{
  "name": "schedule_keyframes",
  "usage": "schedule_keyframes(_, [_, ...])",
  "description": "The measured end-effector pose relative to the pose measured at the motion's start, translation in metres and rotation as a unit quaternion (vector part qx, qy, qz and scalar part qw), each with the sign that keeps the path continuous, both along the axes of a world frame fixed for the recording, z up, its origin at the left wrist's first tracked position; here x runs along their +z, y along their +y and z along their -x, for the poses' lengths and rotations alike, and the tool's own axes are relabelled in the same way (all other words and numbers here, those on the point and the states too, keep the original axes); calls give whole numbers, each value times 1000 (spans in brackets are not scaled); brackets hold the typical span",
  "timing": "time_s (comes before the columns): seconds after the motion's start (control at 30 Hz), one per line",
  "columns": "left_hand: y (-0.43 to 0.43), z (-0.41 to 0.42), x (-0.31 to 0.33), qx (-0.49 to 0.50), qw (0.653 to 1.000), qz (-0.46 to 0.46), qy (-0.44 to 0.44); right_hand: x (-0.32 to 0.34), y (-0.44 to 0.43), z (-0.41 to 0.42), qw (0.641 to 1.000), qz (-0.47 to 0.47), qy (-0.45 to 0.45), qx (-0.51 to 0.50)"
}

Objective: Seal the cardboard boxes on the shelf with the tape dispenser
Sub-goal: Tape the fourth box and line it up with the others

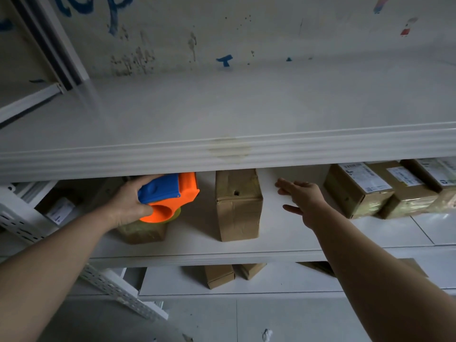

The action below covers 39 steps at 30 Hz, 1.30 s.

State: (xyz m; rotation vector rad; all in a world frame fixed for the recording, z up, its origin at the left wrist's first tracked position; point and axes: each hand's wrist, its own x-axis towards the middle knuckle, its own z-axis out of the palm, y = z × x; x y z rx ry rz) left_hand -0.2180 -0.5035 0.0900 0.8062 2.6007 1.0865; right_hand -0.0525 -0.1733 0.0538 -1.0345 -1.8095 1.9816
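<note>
The tape dispenser [170, 197], orange with a blue handle, sits at the left end of the middle shelf [222, 259], directly over a tape-glossed cardboard box [142, 233] that stands near the shelf's front edge. The dispenser's round orange hub faces the camera, and its lower rim meets the box's top; whether it presses down there cannot be told. The left hand [128, 203] grasps it from the left, with the thumb laid along the near side under the blue handle and the fingers wrapped over the far side, out of sight. The left forearm comes up from the lower left corner of the view, straight and bare.

The right hand [303, 201] holds nothing. Its fingers are stretched flat and close together, the thumb spread out toward the left, palm turned down over a bare stretch of the shelf board. It hovers between the middle box [238, 208], a plain upright carton with a small hole in its top, and the labelled boxes [357, 191] lined up toward the shelf's right end, touching neither. The right arm reaches in long from the lower right.

The upper shelf [222, 154] overhangs both hands, its front lip stained yellow near the middle. On the lower shelf [271, 282], two small boxes [218, 276] stand side by side under the middle box.
</note>
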Motion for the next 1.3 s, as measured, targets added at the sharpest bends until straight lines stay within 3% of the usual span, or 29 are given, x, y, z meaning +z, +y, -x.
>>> schedule_keyframes(0.37, [1, 4, -9, 0, 999, 12, -32, -8, -2, -1, 1000, 4, -22, 13])
schedule_keyframes(0.6, [15, -4, -9, 2, 995, 102, 18, -28, -11, 5, 997, 22, -69, 28])
schedule_keyframes(0.73, [24, -12, -19, 5, 992, 126, 5, -42, -26, 14, 996, 42, -73, 23])
schedule_keyframes(0.93, [21, -23, -36, 14, 993, 117, -13, -60, -24, 10, 976, -141, -153, 59])
schedule_keyframes(1.0, [24, -27, -39, 9, 993, 115, -29, -67, -31, 10, 980, -149, -111, 70])
schedule_keyframes(1.07, [30, -32, -40, 0, 994, 101, -42, -66, -36, 10, 989, -126, -44, 60])
schedule_keyframes(1.17, [42, -39, -36, -3, 997, 53, -54, -58, -37, 4, 998, -6, 17, 62])
schedule_keyframes(1.3, [70, -47, -19, -21, 999, 31, -15, -56, -35, -18, 992, 78, 17, 95])
